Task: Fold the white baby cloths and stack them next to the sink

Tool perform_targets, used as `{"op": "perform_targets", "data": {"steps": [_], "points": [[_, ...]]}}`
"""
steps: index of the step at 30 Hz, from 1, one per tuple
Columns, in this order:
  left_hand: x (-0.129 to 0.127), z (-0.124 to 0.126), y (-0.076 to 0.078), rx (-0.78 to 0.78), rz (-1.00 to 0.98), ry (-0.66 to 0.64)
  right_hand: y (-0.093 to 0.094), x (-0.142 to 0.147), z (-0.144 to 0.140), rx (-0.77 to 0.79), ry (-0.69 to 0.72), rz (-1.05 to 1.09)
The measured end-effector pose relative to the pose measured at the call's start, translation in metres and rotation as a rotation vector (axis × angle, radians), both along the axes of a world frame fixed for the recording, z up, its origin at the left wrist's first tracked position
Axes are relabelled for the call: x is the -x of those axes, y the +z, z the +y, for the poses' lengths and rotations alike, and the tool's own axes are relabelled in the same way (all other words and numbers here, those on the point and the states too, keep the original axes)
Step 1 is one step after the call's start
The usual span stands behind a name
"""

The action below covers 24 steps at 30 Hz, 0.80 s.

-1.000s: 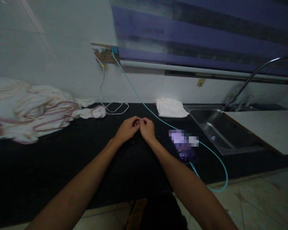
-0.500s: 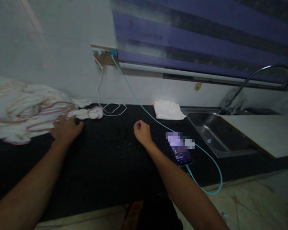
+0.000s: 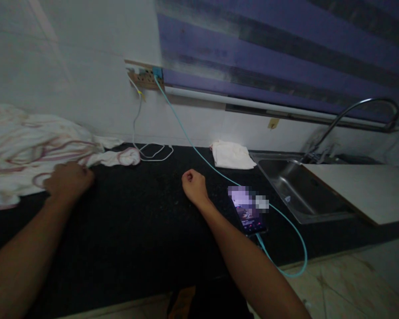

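Observation:
A heap of white cloth with pinkish-red edging (image 3: 49, 133) lies on the dark counter at the left, against the wall. My left hand (image 3: 68, 181) is at the heap's front edge, its fingers closed on the cloth; the fingertips are partly hidden. Resting on the counter near the middle, my right hand (image 3: 194, 186) is curled into a loose fist with nothing visible in it. To its right lies a phone with a lit screen (image 3: 248, 210), a turquoise cable (image 3: 301, 239) plugged into its lower end. Behind, by the wall, sits a folded white cloth (image 3: 232, 155).
A steel sink (image 3: 289, 181) with a curved faucet (image 3: 359, 104) stands at the right, partly covered by a pale board (image 3: 362, 186). A white cable (image 3: 156, 158) loops on the counter below the wall socket (image 3: 144, 79). The counter's front edge runs along the bottom.
My left hand has moved left and slightly nearer, and the heap's front edge has shifted the same way. My right hand stays curled in nearly the same spot.

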<state>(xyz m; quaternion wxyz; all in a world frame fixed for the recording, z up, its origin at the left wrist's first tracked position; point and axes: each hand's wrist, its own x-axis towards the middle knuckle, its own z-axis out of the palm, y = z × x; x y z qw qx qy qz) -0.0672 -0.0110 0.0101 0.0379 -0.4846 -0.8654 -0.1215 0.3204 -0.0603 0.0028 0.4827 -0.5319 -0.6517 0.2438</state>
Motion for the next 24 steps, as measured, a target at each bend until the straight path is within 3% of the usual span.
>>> {"op": "perform_targets", "data": {"steps": [3,8,13,17,19,22,24], "points": [[-0.017,-0.008,0.010,-0.094,0.079,-0.005,0.001,0.001,-0.001,0.004,-0.001,-0.009],[-0.071,-0.022,0.031,-0.425,0.062,-0.195,0.001,0.000,-0.001,0.005,0.008,-0.023],[-0.155,-0.042,0.033,-0.411,0.012,-0.520,-0.002,0.004,-0.005,-0.030,0.085,-0.007],[-0.221,-0.069,0.022,-0.436,-0.233,-0.904,-0.002,0.008,-0.012,-0.174,0.342,-0.033],[-0.245,-0.083,0.020,-0.498,-0.399,-0.996,0.000,0.009,-0.016,-0.217,0.468,0.024],[-0.256,-0.091,0.023,-0.537,-0.515,-1.060,0.001,0.008,-0.019,-0.206,0.519,0.116],[-0.243,-0.084,0.030,-0.491,-0.398,-1.106,0.001,0.008,-0.019,-0.191,0.517,0.072]]}}
